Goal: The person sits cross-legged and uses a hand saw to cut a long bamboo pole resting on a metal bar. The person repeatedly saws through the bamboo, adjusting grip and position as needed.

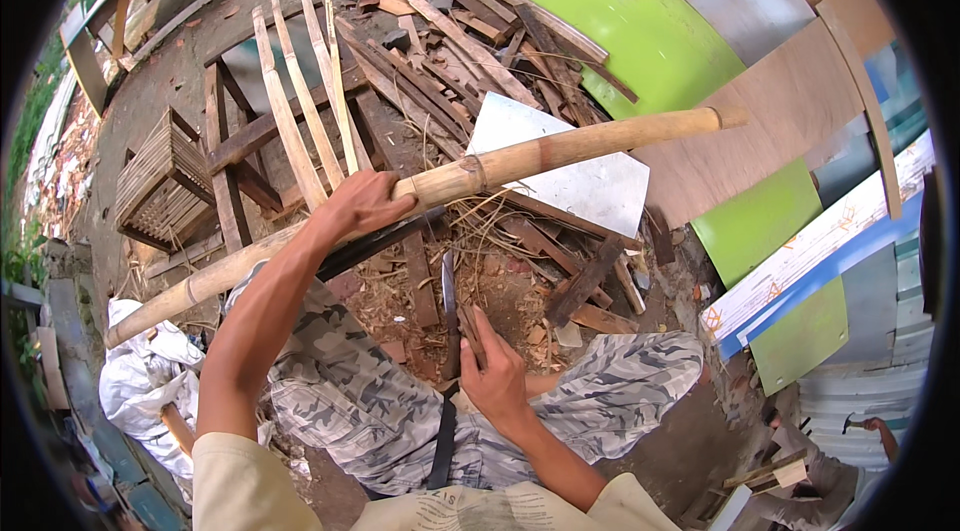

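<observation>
A long, thick bamboo pole (pixel 570 147) lies slanted across the view, from the lower left up to the right. My left hand (pixel 368 203) is wrapped over it near its middle, left of a node ring. Below the pole, over my lap, my right hand (pixel 492 376) is closed on a long knife (pixel 450 301). The blade points away from me, its tip just under the pole and apart from it. A brown wooden part shows at the fingers, and the palm hides the grip. A dark bar (pixel 375 246) sits under the pole beside my left hand.
Split bamboo strips (pixel 290 96) lean on a dark wooden frame (pixel 228 161), beside a slatted crate (pixel 170 176). Scrap timber (pixel 450 81) is heaped ahead, with a white board (pixel 590 166) on it. Green panels (pixel 620 6) stand right. Lower right, another person's hand holds a hammer (pixel 858 423).
</observation>
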A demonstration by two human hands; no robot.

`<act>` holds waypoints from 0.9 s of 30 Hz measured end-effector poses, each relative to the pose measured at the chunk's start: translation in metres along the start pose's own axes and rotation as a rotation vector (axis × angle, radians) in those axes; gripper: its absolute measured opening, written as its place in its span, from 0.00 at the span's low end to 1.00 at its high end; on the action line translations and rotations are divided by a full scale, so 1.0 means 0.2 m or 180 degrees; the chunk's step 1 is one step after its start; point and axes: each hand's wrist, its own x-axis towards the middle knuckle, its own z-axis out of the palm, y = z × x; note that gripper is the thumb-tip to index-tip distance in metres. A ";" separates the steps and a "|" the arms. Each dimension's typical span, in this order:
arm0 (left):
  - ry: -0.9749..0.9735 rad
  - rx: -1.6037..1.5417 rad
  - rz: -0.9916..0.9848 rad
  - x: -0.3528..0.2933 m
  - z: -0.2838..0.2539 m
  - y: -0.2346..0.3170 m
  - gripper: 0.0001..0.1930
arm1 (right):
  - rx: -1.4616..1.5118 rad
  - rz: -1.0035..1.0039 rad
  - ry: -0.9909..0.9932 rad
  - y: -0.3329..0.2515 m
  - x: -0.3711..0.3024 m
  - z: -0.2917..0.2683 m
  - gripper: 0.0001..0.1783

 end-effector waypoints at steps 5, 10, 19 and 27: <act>0.0059 -0.0009 0.0006 -0.01 0.01 -0.01 0.24 | -0.0110 -0.0058 0.0007 0.00 -0.04 -0.01 0.28; 0.0262 -0.0171 0.0220 0.01 0.01 0.02 0.24 | -0.0242 -0.0139 0.0045 -0.08 0.30 0.09 0.27; 0.0088 -0.0098 -0.0019 0.03 0.02 0.01 0.25 | -0.0289 -0.0037 -0.0008 0.00 -0.12 -0.02 0.27; 0.0140 0.0003 0.0027 0.04 0.02 -0.01 0.28 | -0.0463 0.0125 -0.0215 -0.12 0.28 0.07 0.29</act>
